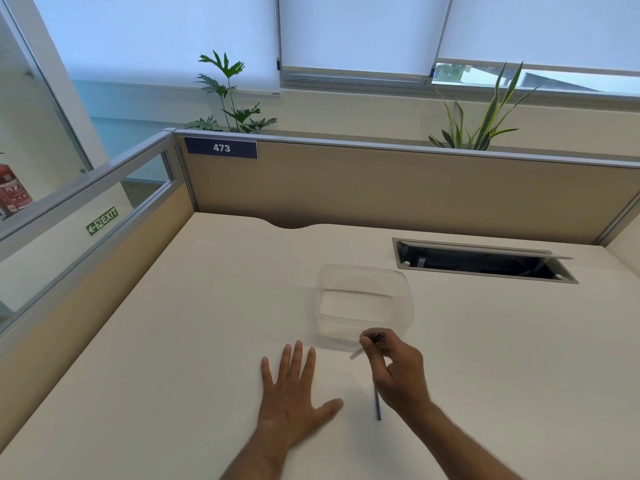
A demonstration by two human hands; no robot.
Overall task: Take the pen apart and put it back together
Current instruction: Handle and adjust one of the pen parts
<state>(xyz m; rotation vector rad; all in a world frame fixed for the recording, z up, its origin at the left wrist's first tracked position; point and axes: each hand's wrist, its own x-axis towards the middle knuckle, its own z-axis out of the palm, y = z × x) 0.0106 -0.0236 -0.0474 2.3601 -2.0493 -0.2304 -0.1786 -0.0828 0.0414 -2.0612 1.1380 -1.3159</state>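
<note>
My right hand (398,370) is raised a little above the white desk (173,341), its fingers shut on a small dark pen part (379,337) with a round open end. A pale, translucent pen piece (356,354) sticks out to the left below those fingers. A thin dark-blue refill (378,407) lies on the desk, partly hidden under my right hand. My left hand (294,386) lies flat on the desk with its fingers spread, holding nothing.
A clear plastic container (365,301) stands just beyond my right hand. Farther back right is an open cable hatch (481,261) in the desk. Beige partition walls (381,185) close off the back and left side, with plants behind them.
</note>
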